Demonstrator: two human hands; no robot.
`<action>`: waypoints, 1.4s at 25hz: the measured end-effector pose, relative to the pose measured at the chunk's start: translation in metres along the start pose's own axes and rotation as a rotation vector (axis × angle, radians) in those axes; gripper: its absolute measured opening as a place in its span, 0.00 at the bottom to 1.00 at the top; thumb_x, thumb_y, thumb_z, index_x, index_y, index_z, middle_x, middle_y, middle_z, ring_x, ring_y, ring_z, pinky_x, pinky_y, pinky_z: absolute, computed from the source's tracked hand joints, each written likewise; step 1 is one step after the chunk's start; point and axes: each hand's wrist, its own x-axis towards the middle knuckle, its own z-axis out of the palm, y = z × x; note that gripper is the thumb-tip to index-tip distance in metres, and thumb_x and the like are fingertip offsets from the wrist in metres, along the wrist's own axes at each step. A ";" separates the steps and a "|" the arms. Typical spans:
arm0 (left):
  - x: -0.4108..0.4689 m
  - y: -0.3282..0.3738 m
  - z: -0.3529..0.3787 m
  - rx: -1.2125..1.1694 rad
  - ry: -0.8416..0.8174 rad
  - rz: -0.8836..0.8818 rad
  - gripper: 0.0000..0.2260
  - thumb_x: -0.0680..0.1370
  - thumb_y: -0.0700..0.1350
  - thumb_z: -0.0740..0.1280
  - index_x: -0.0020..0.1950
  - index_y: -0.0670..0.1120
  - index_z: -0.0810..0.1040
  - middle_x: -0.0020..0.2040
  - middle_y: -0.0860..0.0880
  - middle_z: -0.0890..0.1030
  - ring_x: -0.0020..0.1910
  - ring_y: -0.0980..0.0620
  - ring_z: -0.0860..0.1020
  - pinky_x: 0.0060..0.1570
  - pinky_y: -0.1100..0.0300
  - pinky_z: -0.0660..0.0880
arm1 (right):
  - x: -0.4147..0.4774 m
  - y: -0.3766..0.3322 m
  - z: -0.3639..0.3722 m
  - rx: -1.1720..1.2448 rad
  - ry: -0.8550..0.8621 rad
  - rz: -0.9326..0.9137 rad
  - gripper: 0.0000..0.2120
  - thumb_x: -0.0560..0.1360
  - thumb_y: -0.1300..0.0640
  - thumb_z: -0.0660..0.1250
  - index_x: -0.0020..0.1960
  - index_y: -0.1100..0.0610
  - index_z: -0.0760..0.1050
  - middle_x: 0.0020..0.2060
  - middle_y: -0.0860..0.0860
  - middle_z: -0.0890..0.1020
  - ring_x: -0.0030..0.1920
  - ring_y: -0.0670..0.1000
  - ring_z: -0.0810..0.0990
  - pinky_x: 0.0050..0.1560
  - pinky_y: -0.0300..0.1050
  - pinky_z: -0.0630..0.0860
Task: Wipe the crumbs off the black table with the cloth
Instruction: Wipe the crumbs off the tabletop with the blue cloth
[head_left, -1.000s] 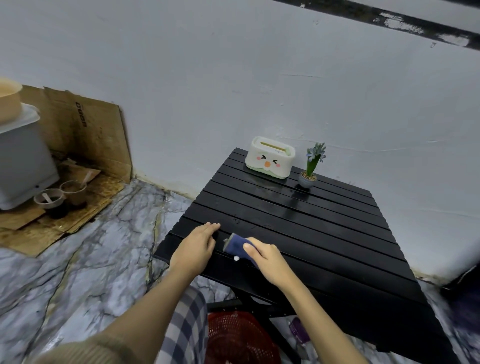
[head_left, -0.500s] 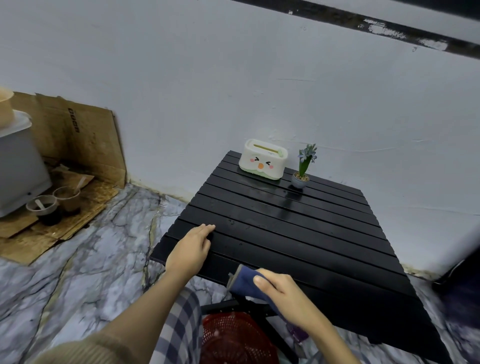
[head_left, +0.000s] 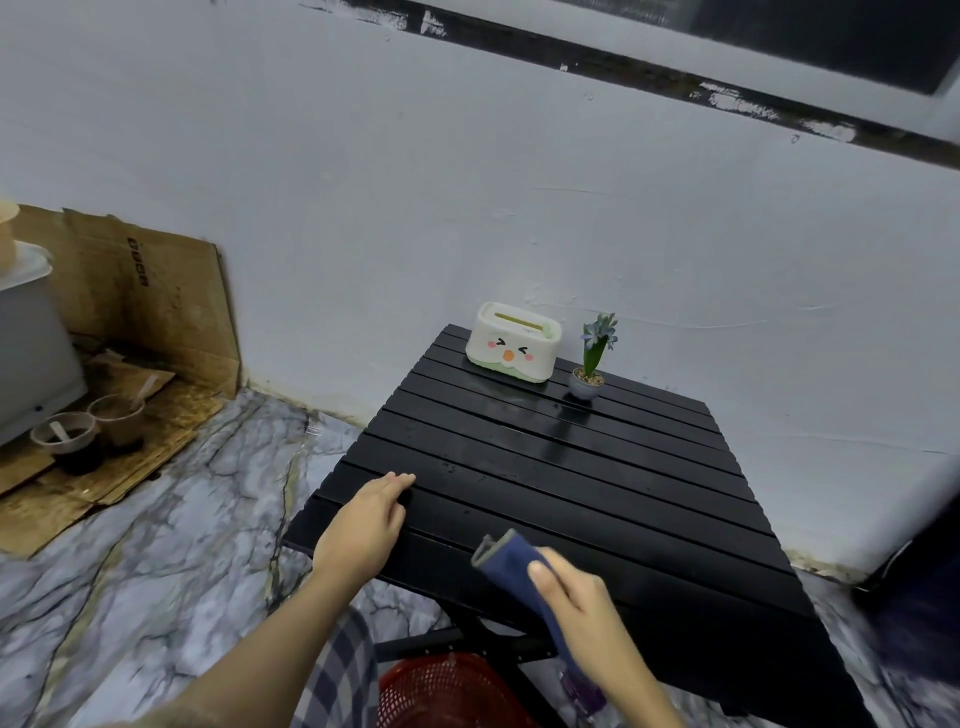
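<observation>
Head view: both hands at the near edge of the black slatted bench (head_left: 597, 467).

The left hand (head_left: 363, 530) lies flat and open on the bench's lower-left corner. The right hand (head_left: 576, 597) grips the folded blue cloth (head_left: 506, 561) at lower centre, over the front edge. A white tissue box (head_left: 513, 343) and a small potted plant (head_left: 592, 364) stand at the far edge.

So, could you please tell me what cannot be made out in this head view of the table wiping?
- Crumbs on the black table: too small to tell from glints.
- Lower end of the cloth: hidden behind the right hand.
- Red basket: cut off by the bottom edge, contents unseen.
- Grey bin: cut off by the left edge.
- Left hand: its palm is hidden.
</observation>
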 end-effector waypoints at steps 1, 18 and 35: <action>0.000 0.000 0.000 0.000 0.001 0.001 0.20 0.78 0.41 0.53 0.71 0.52 0.65 0.73 0.49 0.65 0.72 0.54 0.63 0.68 0.59 0.63 | 0.003 0.002 -0.007 0.026 0.087 0.005 0.11 0.78 0.55 0.58 0.47 0.41 0.76 0.43 0.37 0.84 0.43 0.33 0.79 0.44 0.30 0.72; 0.001 -0.002 0.001 0.010 0.009 0.003 0.20 0.78 0.42 0.53 0.70 0.52 0.65 0.73 0.48 0.67 0.72 0.54 0.63 0.67 0.58 0.64 | -0.004 0.014 0.018 -0.153 -0.088 -0.043 0.10 0.78 0.48 0.56 0.48 0.34 0.71 0.36 0.30 0.80 0.43 0.36 0.80 0.42 0.30 0.70; 0.003 -0.003 0.003 0.003 0.018 -0.007 0.20 0.78 0.42 0.54 0.70 0.52 0.66 0.72 0.49 0.67 0.71 0.53 0.65 0.67 0.57 0.65 | 0.007 0.075 -0.068 -0.230 0.452 0.307 0.14 0.78 0.56 0.56 0.57 0.60 0.75 0.49 0.64 0.83 0.52 0.64 0.80 0.45 0.47 0.68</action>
